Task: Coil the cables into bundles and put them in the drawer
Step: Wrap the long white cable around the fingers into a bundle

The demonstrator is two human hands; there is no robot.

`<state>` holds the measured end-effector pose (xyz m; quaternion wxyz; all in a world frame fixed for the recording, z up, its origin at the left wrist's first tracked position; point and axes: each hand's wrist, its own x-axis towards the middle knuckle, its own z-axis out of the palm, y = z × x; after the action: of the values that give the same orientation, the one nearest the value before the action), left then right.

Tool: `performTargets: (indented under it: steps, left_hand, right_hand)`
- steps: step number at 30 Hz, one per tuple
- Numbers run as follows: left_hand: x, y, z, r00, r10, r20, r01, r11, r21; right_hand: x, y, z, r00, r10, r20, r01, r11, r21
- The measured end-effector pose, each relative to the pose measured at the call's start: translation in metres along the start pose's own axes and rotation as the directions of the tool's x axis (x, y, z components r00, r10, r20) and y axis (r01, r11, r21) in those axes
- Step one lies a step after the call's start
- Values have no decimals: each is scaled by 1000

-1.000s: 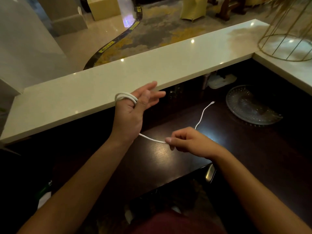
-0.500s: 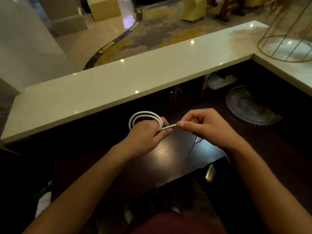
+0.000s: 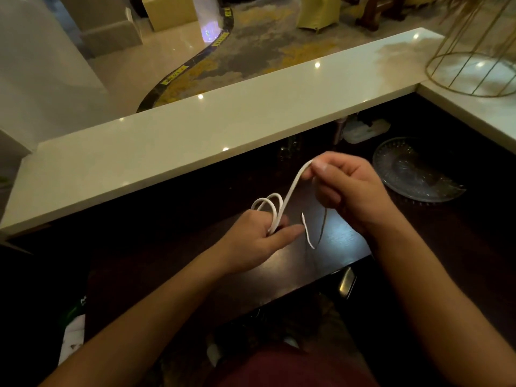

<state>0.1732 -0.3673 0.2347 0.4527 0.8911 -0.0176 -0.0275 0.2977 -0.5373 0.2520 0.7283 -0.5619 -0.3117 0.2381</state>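
Observation:
A thin white cable is partly coiled above the dark wooden desk. My left hand holds the coil's loops, which stick up past its fingers. From the coil a straight strand rises to the right into my right hand, which pinches it between thumb and fingers. The cable's loose end hangs down below my right hand in a small curve, its plug tip pointing up. No drawer is visible.
A pale stone counter runs across behind the desk and turns at the right. A clear glass plate lies on the desk at the right. A gold wire stand sits on the counter's right corner.
My right hand has lifted up and to the right, drawing a longer strand out from the coil. My left hand has dropped slightly with the loops.

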Motion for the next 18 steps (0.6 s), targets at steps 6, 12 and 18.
performTargets:
  steps: [6,12,18]
  left_hand:
    - [-1,10,4,993,-57,101,71,988,-141]
    - [6,-7,11,994,-44,98,50,997,-63]
    - [2,9,7,991,75,113,-64,993,-103]
  right_hand:
    - [7,0,-4,994,-38,-105,56,982,178]
    - [4,-15,-1,991,-133,-19,134,979,151]
    - [15,-14,-8,990,-62,-128,85,978,190]
